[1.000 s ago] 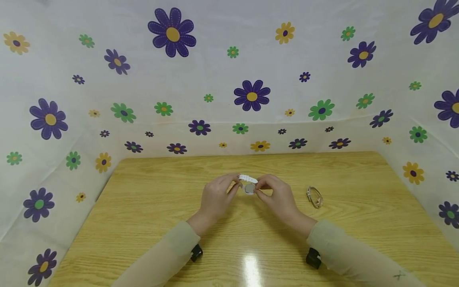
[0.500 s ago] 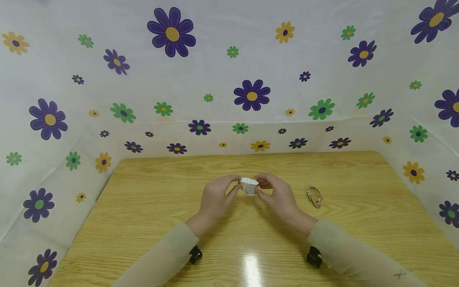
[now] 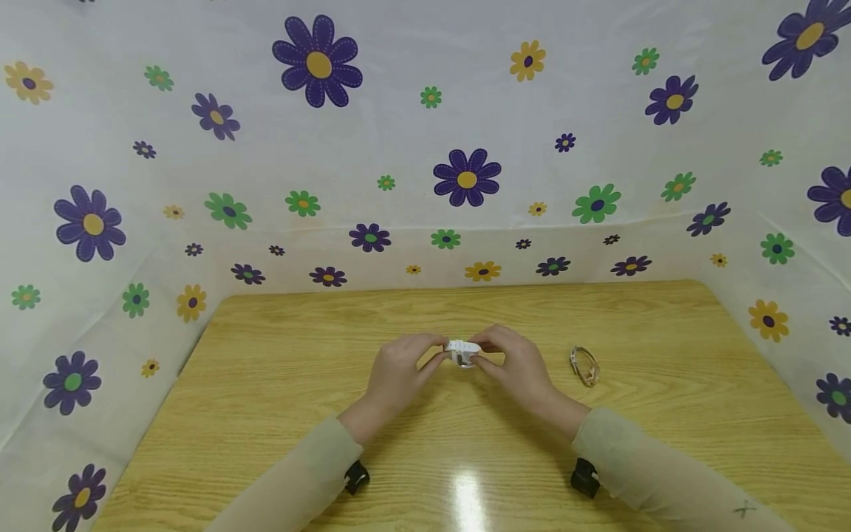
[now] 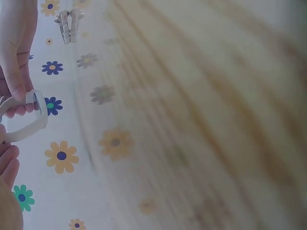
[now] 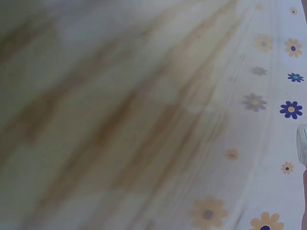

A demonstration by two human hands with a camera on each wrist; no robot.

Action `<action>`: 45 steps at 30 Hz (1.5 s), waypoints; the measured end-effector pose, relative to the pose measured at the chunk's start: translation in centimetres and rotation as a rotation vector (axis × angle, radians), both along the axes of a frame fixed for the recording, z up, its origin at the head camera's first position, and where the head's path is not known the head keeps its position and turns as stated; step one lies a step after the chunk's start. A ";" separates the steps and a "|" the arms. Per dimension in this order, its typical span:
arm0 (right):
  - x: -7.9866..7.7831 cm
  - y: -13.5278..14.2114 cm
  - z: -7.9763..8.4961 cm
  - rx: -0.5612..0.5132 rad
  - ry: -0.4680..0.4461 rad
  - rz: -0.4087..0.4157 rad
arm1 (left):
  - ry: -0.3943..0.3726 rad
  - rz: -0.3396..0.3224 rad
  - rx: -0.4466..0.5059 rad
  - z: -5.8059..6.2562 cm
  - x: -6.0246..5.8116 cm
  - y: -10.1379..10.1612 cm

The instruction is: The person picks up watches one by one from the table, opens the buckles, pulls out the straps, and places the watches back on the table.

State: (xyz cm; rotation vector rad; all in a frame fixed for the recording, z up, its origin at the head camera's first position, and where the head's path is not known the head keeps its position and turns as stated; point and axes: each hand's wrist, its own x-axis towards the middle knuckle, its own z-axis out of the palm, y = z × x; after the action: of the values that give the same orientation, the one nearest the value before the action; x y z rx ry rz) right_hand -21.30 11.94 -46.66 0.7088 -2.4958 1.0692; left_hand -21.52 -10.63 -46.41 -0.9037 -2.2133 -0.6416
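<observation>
A wristwatch with a white strap (image 3: 463,346) is held up between both hands, above the middle of the table. My left hand (image 3: 397,369) pinches its left end between thumb and fingers. From the other side, my right hand (image 3: 517,363) pinches the right end. The strap is bent into a loop, whose white curve (image 4: 34,128) shows in the left wrist view with fingertips at both ends. In the head view the strap covers most of the round case. Only a pale edge of the watch (image 5: 302,144) enters the right wrist view.
A second, metal-coloured watch or bracelet (image 3: 585,366) lies looped on the wooden table (image 3: 279,369), right of my right hand. White cloth with flowers (image 3: 399,140) surrounds the table at the back and sides.
The watch has tilted and dropped slightly, its strap coming down over the grey round case. My right fingers lifted off the strap half a second ago and are back at it now.
</observation>
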 end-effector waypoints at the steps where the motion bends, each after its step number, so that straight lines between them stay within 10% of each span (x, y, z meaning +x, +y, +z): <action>1: 0.0 0.0 0.0 -0.002 -0.004 0.002 | -0.005 -0.006 -0.002 0.0 0.0 0.0; 13: 0.0 0.1 0.0 -0.054 -0.041 0.049 | -0.101 -0.063 -0.029 0.2 0.3 -0.1; 25: 0.1 0.1 0.1 -0.051 -0.032 0.050 | -0.393 -0.104 0.050 -0.1 0.3 -0.1; 45: 0.3 -0.3 0.3 -0.021 -0.067 0.084 | -0.424 -0.100 0.024 0.3 0.4 -0.2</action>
State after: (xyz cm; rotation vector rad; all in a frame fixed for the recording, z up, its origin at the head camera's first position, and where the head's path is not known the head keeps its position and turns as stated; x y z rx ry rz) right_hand -20.95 11.67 -46.33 0.7906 -2.5272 1.1645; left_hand -21.13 -10.88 -46.16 -0.9379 -2.5337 -0.9807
